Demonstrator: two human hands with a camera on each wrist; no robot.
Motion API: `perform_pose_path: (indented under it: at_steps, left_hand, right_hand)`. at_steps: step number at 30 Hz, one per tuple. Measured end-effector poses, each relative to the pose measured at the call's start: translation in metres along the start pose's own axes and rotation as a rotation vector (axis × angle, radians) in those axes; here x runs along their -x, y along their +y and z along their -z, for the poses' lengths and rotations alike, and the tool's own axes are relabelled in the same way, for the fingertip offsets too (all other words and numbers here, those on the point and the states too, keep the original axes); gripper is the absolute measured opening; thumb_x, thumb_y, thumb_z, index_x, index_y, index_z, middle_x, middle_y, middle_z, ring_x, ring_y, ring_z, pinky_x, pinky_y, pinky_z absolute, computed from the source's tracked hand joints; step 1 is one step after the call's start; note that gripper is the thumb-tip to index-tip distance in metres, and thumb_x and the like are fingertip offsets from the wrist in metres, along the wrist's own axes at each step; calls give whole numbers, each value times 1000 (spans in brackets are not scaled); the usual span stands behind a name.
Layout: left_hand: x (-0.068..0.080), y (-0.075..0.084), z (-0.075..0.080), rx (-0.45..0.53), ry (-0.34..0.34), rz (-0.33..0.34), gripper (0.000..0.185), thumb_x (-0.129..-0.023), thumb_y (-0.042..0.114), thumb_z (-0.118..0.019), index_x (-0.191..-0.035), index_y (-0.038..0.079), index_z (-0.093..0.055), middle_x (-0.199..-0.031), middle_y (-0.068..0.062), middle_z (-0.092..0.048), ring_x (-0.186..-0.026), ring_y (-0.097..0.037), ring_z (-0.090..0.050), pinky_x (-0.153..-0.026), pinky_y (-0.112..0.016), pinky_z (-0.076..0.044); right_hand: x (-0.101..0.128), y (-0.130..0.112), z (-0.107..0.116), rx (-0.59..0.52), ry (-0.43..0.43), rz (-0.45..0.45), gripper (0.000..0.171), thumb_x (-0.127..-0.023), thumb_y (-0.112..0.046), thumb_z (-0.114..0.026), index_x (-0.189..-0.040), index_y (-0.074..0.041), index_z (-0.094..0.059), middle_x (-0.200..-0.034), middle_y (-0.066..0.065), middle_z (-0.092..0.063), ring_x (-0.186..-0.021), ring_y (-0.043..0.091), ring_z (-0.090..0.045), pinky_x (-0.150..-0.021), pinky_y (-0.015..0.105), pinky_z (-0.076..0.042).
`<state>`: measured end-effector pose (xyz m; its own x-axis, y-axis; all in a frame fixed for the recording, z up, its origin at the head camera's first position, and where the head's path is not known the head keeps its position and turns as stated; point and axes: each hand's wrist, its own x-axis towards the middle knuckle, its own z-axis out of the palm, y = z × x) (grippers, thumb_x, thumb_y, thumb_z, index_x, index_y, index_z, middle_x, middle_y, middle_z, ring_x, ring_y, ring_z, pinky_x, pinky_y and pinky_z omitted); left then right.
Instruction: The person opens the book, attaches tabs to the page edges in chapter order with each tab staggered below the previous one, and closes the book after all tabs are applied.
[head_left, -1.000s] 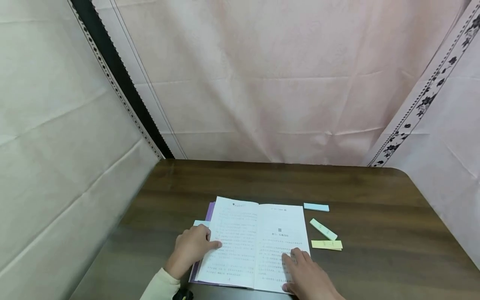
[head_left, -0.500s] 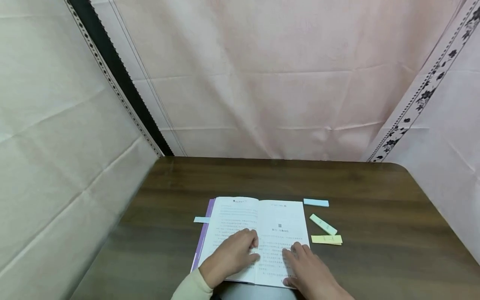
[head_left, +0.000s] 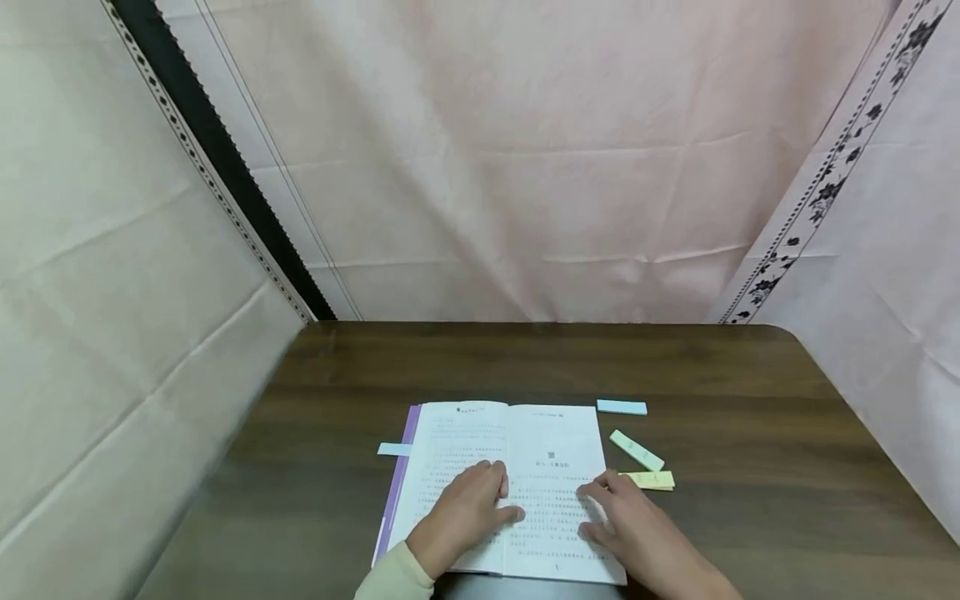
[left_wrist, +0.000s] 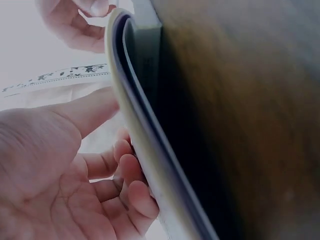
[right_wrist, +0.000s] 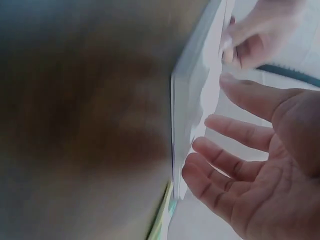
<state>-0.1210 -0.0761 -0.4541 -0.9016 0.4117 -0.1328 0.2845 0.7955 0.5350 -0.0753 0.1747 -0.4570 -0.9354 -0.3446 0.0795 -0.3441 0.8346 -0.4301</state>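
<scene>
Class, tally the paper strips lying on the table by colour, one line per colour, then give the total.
Blue strips: 2
Green strips: 1
Yellow strips: 1
Total: 4

Left hand [head_left: 467, 510] now off the book's [head_left: 501, 487] left edge and flat on the left page near the gutter, right hand [head_left: 632, 525] shifted slightly toward the right page edge

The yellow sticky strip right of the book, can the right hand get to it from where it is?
Probably yes. The right hand rests on the open book at its right page, and the yellow sticky strip lies on the table just beyond its fingers, with nothing between them.
</scene>
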Motion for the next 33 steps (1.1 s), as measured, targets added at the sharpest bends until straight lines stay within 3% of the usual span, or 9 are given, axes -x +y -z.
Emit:
perform_pose_path:
  at_steps: [7,12,17,20,24,28,33]
  left_hand:
    - [0,-2,0,-13,3,16,38,-87,25,-89,-84,14,-52,-76,4,-47,-66,-12,-39,-59,-26,-36]
    - [-3,-2,6,-13,11,30,38,-88,25,-88,-85,14,-52,-76,3,-47,-66,-13,-39,-59,-27,-37]
    - [-4,-3,6,-2,6,25,38,-87,25,-89,-85,14,-52,-76,3,-47,-66,-13,-39,-58,-27,-37]
    - [-4,-4,3,1,7,25,38,-87,25,-89,-84,14,-52,-76,4,-47,-65,-12,-39,-58,-26,-36]
    - [-4,-3,2,9,3,31,39,-87,25,-89,-84,15,-52,-75,4,-47,-65,-12,-38,-57,-26,-36]
    - [-4,-3,2,26,-4,29,39,-87,25,-89,-84,14,-52,-76,3,-47,-65,-12,-38,-58,-26,-36]
    - [-4,-4,0,90,-18,29,38,-87,25,-89,-84,14,-53,-75,4,-47,-64,-11,-38,-57,-26,-35]
  right_hand:
    - [-21,36,21,95,130,-130,34,-87,-14,-87,-115,-1,-72,-102,11,-64,-97,31,-61,-69,47,-56]
    - [-43,58,29,175,93,-179,34,-89,-14,-85,-113,5,-69,-95,15,-63,-82,30,-60,-59,44,-52]
    - [-52,68,28,209,32,-152,17,-90,-6,-81,-96,2,-68,-83,9,-59,-69,21,-52,-53,37,-46]
    - [-54,69,28,220,42,-128,15,-89,-1,-77,-85,-1,-63,-77,7,-54,-64,18,-47,-50,34,-42]
    - [-54,63,28,233,142,-67,14,-85,-1,-79,-86,0,-65,-77,8,-56,-61,17,-46,-49,31,-40]
    - [-50,39,26,271,236,28,21,-83,-6,-84,-97,3,-73,-86,10,-65,-65,17,-53,-53,32,-46]
    - [-45,1,13,291,224,116,23,-80,-9,-85,-99,-1,-75,-88,4,-67,-73,16,-58,-61,35,-51]
